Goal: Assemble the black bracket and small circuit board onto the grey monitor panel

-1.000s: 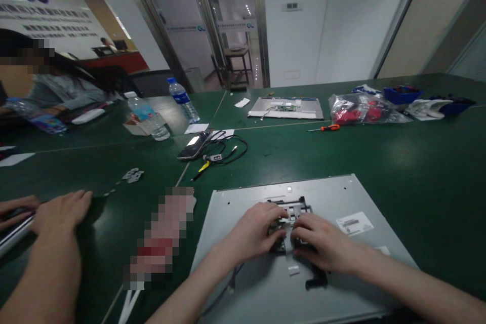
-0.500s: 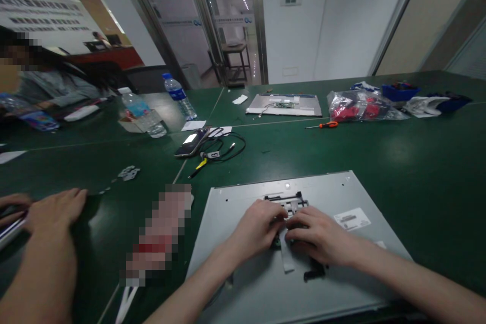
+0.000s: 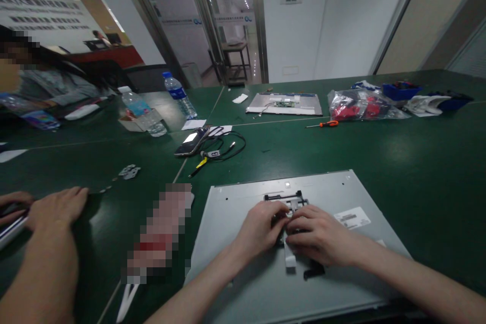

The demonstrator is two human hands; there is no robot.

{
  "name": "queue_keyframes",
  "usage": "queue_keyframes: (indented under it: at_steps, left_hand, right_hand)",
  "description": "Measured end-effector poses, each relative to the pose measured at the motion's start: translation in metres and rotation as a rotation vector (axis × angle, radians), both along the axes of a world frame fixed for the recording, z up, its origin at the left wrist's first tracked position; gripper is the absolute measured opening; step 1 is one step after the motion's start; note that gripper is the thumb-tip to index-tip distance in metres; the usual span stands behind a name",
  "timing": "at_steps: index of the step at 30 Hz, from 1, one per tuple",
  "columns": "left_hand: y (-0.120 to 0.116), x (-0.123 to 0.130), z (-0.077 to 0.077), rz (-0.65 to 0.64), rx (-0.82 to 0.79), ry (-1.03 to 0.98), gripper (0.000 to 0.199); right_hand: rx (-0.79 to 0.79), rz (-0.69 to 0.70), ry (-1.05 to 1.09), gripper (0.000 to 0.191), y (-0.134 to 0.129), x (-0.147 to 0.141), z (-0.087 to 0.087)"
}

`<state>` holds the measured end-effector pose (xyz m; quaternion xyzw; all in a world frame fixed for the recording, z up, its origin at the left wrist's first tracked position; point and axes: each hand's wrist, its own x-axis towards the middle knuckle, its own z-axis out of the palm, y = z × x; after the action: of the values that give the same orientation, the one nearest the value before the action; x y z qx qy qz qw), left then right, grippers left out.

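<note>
A large grey metal-backed panel point(image 3: 322, 187) lies flat on the table before me. Near its centre is a black bracket frame point(image 3: 283, 196), partly covered by my hands. My left hand point(image 3: 264, 223) has its fingers curled and pinched at the frame's lower part. Close against it, my right hand point(image 3: 321, 233) bends its fingers over the same spot; the fingertips nearly meet. A flat white ribbon cable point(image 3: 290, 259) comes out below the fingertips. What the fingers grip is hidden. Beneath my right hand a black piece point(image 3: 314, 271) rests on the panel.
Left of the panel lies a blurred-out item with a white strap point(image 3: 127, 301). A co-worker's hand point(image 3: 56, 207) rests at far left. Farther off are a phone point(image 3: 192, 143), black cable point(image 3: 243, 144), orange screwdriver point(image 3: 328, 124), another panel point(image 3: 258, 104), plastic bag point(image 3: 368, 106) and bottles point(image 3: 180, 96).
The ribbon cable's lower end has shifted slightly to the right and bent. My left hand's fingers have moved a little; the right hand stays nearly in place.
</note>
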<state>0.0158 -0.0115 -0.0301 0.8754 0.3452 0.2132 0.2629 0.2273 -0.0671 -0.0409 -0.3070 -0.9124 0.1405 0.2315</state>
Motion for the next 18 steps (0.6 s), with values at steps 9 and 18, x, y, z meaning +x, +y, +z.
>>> queue_keyframes:
  at_steps: [9,18]
  left_hand:
    - [0.008,-0.009,0.019,-0.038,0.068,0.06,0.01]
    - [0.005,-0.01,0.03,-0.32,0.071,0.2,0.007]
  right_hand:
    - [-0.016,-0.042,0.014,0.019,0.002,0.003,-0.002]
    - [-0.058,-0.023,0.047,0.021,0.003,0.004,0.001]
